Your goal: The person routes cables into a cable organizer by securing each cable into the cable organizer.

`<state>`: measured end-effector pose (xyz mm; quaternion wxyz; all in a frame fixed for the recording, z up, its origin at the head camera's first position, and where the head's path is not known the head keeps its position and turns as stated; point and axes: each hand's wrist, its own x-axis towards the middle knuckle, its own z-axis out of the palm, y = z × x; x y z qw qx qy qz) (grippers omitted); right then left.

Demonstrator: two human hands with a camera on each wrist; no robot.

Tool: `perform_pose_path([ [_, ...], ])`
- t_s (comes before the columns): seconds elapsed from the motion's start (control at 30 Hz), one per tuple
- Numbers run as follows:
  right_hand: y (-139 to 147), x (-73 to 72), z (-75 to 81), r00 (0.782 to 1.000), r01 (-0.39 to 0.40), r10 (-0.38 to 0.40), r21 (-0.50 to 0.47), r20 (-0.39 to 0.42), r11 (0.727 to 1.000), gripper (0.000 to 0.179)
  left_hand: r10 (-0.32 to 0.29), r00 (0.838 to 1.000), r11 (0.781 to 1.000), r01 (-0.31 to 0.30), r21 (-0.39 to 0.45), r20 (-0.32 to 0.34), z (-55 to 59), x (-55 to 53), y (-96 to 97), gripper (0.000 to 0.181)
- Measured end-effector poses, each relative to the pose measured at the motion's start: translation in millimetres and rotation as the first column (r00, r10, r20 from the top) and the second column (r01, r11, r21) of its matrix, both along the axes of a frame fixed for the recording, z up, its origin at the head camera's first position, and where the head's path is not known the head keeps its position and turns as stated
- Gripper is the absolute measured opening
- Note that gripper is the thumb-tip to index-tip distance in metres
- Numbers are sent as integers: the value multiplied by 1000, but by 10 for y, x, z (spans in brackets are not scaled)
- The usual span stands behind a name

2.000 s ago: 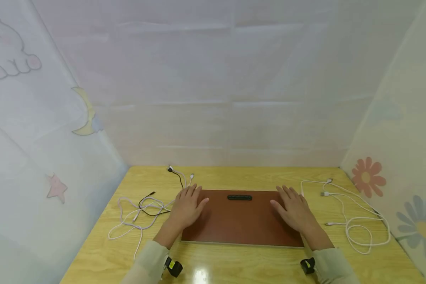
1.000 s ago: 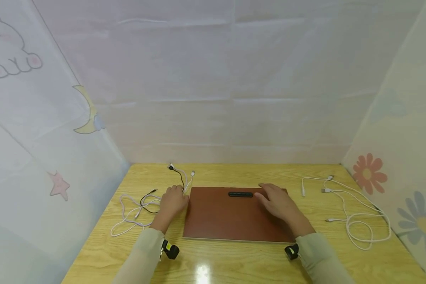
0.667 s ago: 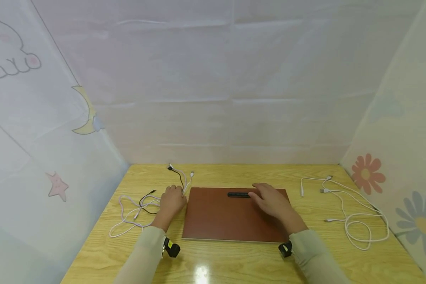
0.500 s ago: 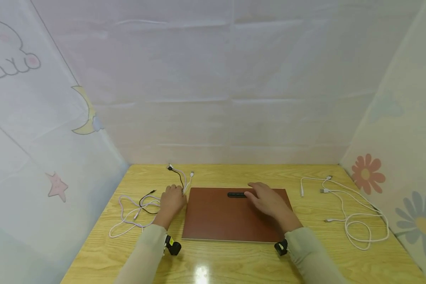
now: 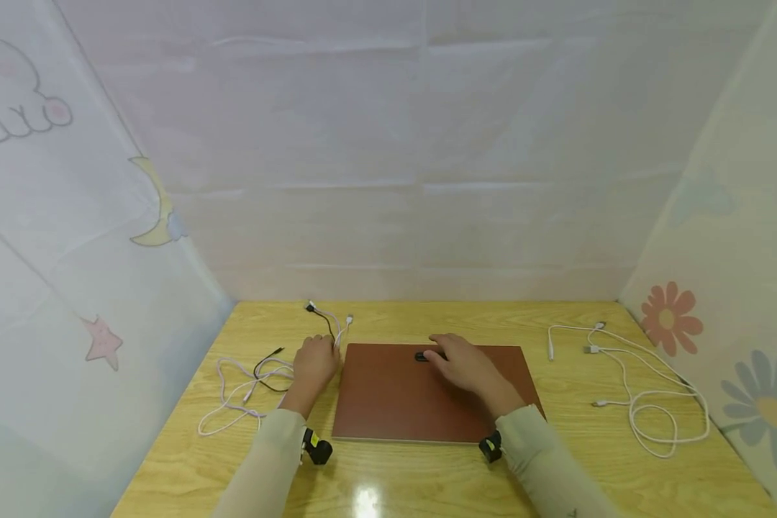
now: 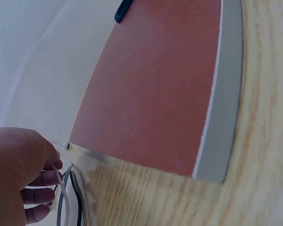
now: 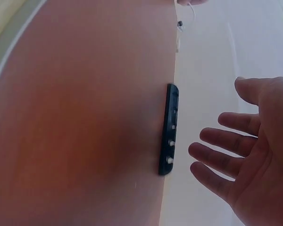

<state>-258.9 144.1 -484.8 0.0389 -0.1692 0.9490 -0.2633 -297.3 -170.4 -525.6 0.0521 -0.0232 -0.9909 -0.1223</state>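
Observation:
My left hand (image 5: 314,367) is off the left edge of the reddish-brown board (image 5: 395,403), over a bundle of charging cables. In the left wrist view, its thumb and finger pinch a white cable (image 6: 64,195); a black cable (image 6: 77,193) hangs alongside. My right hand (image 5: 466,367) reaches over the board's far part with its fingers spread, holding nothing. Beside it, along the board's far edge, lies a black cable holder strip (image 7: 169,132) with small pale bumps on it. In the head view the right hand covers much of that strip.
Loose loops of lavender, white and black cable (image 5: 268,385) lie left of the board. More white cables (image 5: 673,396) with USB plugs (image 5: 591,350) spread over the wooden table (image 5: 388,475) at right. A pale cloth wall (image 5: 421,216) stands behind.
My left hand has left the board's left side and gone to the cables, where it takes hold. My right hand has moved left across the board, over the black strip.

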Motion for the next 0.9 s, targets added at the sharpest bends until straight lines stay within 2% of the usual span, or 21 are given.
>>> perform_pose_path([
  [0.2, -153, -96, -35, 1000, -28, 27, -23, -5, 999, 51, -15, 1000, 993, 17, 115, -23, 49, 21, 21, 20],
  [0.4, -299, -156, -72, 998, -46, 49, -84, 38, 995, 48, -4, 998, 978, 17, 210, -60, 136, 113, 19, 17],
  [0.57, -415, -183, -108, 996, -71, 79, -127, 52, 989, 44, -7, 995, 971, 30, 238, -98, 260, 218, 38, 18],
  [0.9, -719, -154, -102, 991, -86, 104, -209, 79, 974, 37, -49, 984, 953, 97, 287, -171, 462, 394, 171, 19],
])
